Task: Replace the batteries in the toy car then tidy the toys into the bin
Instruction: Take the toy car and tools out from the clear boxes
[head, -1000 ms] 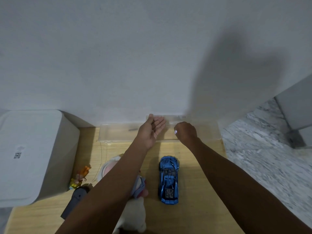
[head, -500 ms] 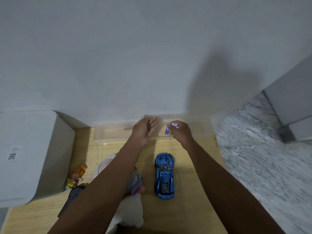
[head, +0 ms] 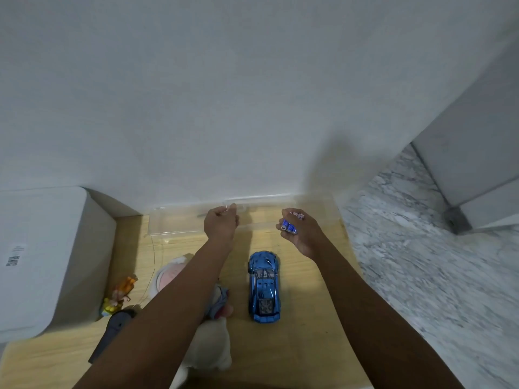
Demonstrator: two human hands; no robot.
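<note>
Right hand [head: 302,234], a bit right of center frame, has its fingers curled around a couple of small batteries [head: 289,227]. One has a blue wrap with the metal end pointing left; there's a pinkish-white bit up by the fingertips that I can't really make out. Left hand [head: 221,224] sits left of that, near the middle, knuckles toward the camera and fingers curled in over the near edge of a clear plastic box [head: 174,223]. It looks closed but I honestly can't tell if it's pinching the box, holding something, or nothing at all.

The clear box runs along the base of the wall [head: 252,94], behind both hands. Just below the gap between the hands, lower center, the shiny blue toy car [head: 264,286] sits on the wooden surface [head: 309,332], wheels down, nose pointing up toward the wall, not touching either hand.

Under the left forearm there's a white plush toy [head: 213,343] with some pink on it, mostly hidden. Further left, lower left of the frame, a small orange and yellow figure [head: 119,294] and a dark grey gadget [head: 113,332] lie next to a big white bin [head: 42,262]. Grey marble floor [head: 435,262] fills the right side.
</note>
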